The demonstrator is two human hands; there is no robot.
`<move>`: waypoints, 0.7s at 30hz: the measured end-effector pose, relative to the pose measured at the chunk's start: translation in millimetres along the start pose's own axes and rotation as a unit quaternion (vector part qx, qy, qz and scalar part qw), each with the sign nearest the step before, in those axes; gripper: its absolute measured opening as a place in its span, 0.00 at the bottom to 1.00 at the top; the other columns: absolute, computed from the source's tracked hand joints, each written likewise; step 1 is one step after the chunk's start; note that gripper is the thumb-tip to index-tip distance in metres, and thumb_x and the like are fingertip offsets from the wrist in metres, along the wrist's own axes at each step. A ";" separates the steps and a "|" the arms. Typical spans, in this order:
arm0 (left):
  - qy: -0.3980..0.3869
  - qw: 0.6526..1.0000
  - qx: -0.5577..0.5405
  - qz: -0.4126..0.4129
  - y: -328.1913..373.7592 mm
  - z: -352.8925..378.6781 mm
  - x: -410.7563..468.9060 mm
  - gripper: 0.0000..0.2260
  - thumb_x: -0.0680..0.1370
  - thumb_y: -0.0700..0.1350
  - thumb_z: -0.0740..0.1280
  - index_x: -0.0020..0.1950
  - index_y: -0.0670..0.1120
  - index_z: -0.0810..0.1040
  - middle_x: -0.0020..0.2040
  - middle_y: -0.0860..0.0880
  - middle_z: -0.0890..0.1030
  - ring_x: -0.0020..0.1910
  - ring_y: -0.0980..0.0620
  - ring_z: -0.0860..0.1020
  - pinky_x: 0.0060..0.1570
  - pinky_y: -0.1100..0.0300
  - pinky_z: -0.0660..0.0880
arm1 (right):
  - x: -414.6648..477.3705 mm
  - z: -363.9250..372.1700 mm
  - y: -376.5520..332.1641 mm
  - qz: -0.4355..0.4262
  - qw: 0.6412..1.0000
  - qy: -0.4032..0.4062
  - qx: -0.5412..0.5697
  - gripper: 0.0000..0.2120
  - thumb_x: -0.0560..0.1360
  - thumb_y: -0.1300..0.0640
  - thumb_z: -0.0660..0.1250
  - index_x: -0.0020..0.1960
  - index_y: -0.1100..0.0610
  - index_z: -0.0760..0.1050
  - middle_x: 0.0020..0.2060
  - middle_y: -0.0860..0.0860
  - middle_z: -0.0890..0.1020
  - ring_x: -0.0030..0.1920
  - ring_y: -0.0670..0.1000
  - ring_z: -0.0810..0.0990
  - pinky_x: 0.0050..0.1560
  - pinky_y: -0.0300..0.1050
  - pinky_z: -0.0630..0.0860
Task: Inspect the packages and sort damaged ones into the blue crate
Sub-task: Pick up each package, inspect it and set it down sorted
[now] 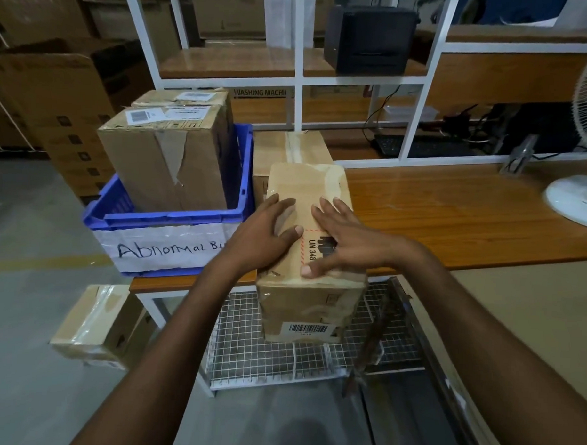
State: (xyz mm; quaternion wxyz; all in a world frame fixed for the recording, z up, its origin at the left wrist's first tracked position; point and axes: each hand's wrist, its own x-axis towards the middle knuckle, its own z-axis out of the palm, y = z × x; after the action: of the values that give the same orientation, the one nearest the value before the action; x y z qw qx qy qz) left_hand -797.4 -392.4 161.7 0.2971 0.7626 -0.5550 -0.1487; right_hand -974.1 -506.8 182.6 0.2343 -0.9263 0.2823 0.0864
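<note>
A taped cardboard package [306, 186] with a barcode label and a red-hatched "UN 348" mark lies at the front edge of the wooden table [452, 214], overhanging it. My left hand [268, 234] lies flat on its top left side, fingers spread. My right hand [345, 237] lies flat on its top right, thumb near the front edge. Left of it stands the blue crate [172, 218], labelled "Abnormal", with two worn cardboard boxes [168, 151] inside. Another taped box [288, 149] sits behind the package.
A white fan [584, 142] stands at the table's right end. A black printer [368, 38] sits on the white-framed shelf behind. A cardboard box [95, 322] lies on the floor at left. A wire-mesh rack [281, 351] is below the table. Large cartons are stacked at far left.
</note>
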 end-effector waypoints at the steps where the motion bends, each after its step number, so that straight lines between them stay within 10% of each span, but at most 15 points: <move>1: -0.011 1.000 -0.023 -0.005 -1.2 -1.2 -4.1 0.29 0.82 0.57 0.67 0.82 0.55 0.63 0.85 0.52 0.54 0.81 0.49 0.59 0.75 0.48 0.63 | -1.4 -4.0 2.8 -0.006 1.000 -0.019 -0.005 0.64 0.66 0.28 0.73 0.84 0.48 0.33 0.80 0.44 0.29 0.79 0.47 0.26 0.78 0.56 0.35; 7: -0.123 0.982 -0.141 -0.021 -10.8 -11.3 -23.2 0.43 0.71 0.65 0.73 0.82 0.63 0.56 0.84 0.59 0.41 0.83 0.50 0.51 0.77 0.48 0.65 | -4.9 -7.3 8.8 -0.002 1.000 -0.006 -0.015 0.65 0.64 0.30 0.76 0.85 0.47 0.38 0.82 0.47 0.33 0.81 0.48 0.30 0.80 0.57 0.37; 15: -0.240 0.969 -0.042 0.039 -27.4 -11.2 -44.9 0.63 0.62 0.60 0.84 0.82 0.67 0.39 0.77 0.64 0.23 0.81 0.56 0.37 0.80 0.53 0.57 | -31.8 13.8 -13.0 0.018 0.994 0.086 -0.061 0.57 0.66 0.31 0.77 0.84 0.43 0.50 0.84 0.45 0.43 0.83 0.49 0.41 0.80 0.60 0.50; 21: -0.213 0.973 0.006 0.093 -28.6 -5.3 -58.0 0.59 0.67 0.57 0.82 0.84 0.60 0.43 0.79 0.63 0.26 0.81 0.58 0.41 0.79 0.57 0.59 | -36.2 23.3 -2.2 -0.014 0.999 0.020 -0.026 0.63 0.64 0.30 0.77 0.84 0.41 0.40 0.81 0.43 0.31 0.79 0.46 0.28 0.81 0.64 0.42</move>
State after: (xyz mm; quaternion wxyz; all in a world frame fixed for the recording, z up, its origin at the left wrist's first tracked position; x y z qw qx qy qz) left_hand -792.5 -330.7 142.2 0.1795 0.6603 -0.6748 -0.2764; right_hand -1003.4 -476.5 173.7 0.2055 -0.9376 0.2711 0.0720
